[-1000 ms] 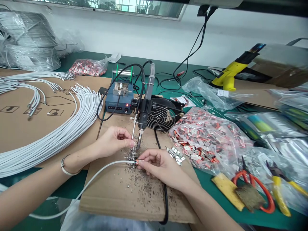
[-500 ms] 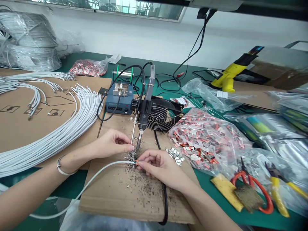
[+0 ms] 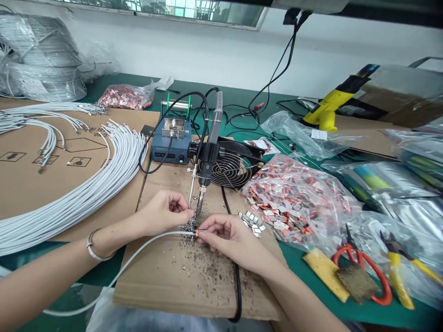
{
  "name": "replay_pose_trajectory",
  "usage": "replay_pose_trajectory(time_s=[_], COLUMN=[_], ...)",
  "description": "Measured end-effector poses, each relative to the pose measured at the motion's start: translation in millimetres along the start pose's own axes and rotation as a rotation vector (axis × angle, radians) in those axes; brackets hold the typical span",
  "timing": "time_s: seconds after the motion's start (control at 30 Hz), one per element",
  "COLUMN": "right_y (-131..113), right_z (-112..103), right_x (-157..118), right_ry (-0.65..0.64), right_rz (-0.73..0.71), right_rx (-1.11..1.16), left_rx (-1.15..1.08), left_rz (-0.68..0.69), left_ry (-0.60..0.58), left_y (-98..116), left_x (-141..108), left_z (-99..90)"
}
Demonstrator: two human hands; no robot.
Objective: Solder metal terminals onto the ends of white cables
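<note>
The right hand (image 3: pixel 230 237) pinches a small orange-edged connector (image 3: pixel 197 233) between thumb and fingers. The connector lies at the fingertips, on the hand's left side, partly hidden by them. The end of a white cable (image 3: pixel 173 233) meets it from the left; the cable's length curves down toward the lower left, passing below the left hand (image 3: pixel 162 214).

The left hand is curled, thumb and forefinger drawn close together, just beside the lower end of a thin metal tube (image 3: pixel 192 189). Whether it grips anything cannot be determined. The connector sits below and to the right of this thumb, apart from it.

The soldering iron (image 3: pixel 206 166) stands clamped, tip down, above the connector and near it. Dark and silvery debris (image 3: pixel 190 225) is scattered beneath on the cardboard (image 3: pixel 159 276). Loose metal pieces (image 3: pixel 252 223) lie beyond the right hand, beside a clear bag (image 3: pixel 294 198) of orange-and-silver parts.
</note>
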State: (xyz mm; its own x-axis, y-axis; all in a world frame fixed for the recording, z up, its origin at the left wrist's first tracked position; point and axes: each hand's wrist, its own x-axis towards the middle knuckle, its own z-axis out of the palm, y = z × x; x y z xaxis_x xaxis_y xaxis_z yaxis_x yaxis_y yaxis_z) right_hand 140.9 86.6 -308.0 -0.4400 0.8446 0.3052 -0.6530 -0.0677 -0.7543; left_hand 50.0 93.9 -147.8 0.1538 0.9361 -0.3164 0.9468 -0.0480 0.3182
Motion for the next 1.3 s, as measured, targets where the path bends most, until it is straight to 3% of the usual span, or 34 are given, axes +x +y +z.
replay_pose_trajectory(time_s=[0.37,0.87,1.3], right_y=[0,4,5], right_z=[0,-2,-4], right_x=[0,1,2], right_ry=[0.001,-0.015,-0.028], right_rz=[0.01,-0.043,-0.034], right_rx=[0.003,0.049,0.041], left_rx=[-0.014,0.027,0.0], left_rz=[-0.017,0.05,0.088], left_ry=[0.078,-0.133,-0.094], left_y=[-1,-3,-2], left_x=[0,5,2], left_z=[6.1,-13.6,-10.9])
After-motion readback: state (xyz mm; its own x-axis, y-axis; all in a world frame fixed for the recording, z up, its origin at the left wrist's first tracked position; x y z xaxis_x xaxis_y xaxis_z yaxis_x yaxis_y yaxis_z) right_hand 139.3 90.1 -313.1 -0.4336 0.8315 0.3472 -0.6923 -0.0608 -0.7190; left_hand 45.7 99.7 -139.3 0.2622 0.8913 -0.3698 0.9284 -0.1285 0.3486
